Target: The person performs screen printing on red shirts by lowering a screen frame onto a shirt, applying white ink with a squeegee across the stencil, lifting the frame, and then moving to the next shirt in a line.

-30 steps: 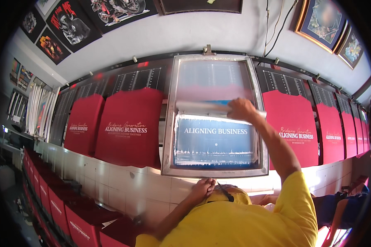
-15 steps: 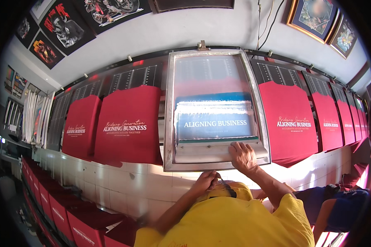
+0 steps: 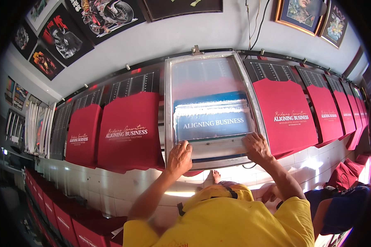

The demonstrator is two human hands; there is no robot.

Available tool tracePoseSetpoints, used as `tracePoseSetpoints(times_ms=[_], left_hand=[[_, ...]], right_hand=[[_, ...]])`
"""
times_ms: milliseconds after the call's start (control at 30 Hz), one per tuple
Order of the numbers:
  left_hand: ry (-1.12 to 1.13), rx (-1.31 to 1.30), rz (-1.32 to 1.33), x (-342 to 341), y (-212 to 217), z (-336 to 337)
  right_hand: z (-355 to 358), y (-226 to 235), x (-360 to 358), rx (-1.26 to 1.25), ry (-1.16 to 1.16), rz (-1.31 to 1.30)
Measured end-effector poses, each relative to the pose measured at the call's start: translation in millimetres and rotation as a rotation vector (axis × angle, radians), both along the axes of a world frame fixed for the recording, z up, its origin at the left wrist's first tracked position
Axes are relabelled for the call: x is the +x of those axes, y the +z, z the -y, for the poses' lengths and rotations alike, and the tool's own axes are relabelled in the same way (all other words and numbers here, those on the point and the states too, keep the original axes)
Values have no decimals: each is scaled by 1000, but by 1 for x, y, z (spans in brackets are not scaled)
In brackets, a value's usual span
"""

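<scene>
- Here's the left hand (image 3: 179, 157), fingers curled over the near-left corner of the screen frame (image 3: 168, 103); whether it grips rim or squeegee, I can't tell.
- And the right hand (image 3: 256, 147), bent fingers half closed at the near-right side, its hold equally unclear.
- Between them lies the squeegee (image 3: 214, 147), a long, straight greyish bar set crosswise at the near end of the frame.
- Scuffed metal rim, rectangular, around sheer mesh (image 3: 206, 70); blue stencil (image 3: 210, 95) below, with a ragged, glossy band of white ink (image 3: 212, 108) across it.
- Flanking it, smooth red shirts, the left shirt (image 3: 130, 117) and right shirt (image 3: 284, 107), both white-lettered, stretched flat over dark boards.
- At the far end, a metal clamp (image 3: 196, 50) meets the frame, with the wall (image 3: 218, 31) close behind.
- Neighbouring boards crowd both sides; the near edge faces the yellow-shirted torso (image 3: 231, 222), with pale tiled floor (image 3: 152, 187) showing between.
- Off right, a blue-clad person (image 3: 346, 210) sits near.
</scene>
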State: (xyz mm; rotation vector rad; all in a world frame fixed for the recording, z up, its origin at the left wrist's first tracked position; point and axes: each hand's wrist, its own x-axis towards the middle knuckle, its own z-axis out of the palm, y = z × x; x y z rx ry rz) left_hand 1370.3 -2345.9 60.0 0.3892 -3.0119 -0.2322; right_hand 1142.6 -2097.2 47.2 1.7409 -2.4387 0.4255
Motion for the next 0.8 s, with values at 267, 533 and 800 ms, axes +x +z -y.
tracePoseSetpoints(times_ms=[267, 533, 800], left_hand=[[-3, 70, -77, -30, 12, 33], [2, 18, -81, -3, 5, 9], [-67, -148, -289, -20, -34, 30]], right_hand=[[19, 29, -24, -69, -23, 19], [2, 23, 1, -157, -5, 36], [19, -1, -11, -132, -41, -94]])
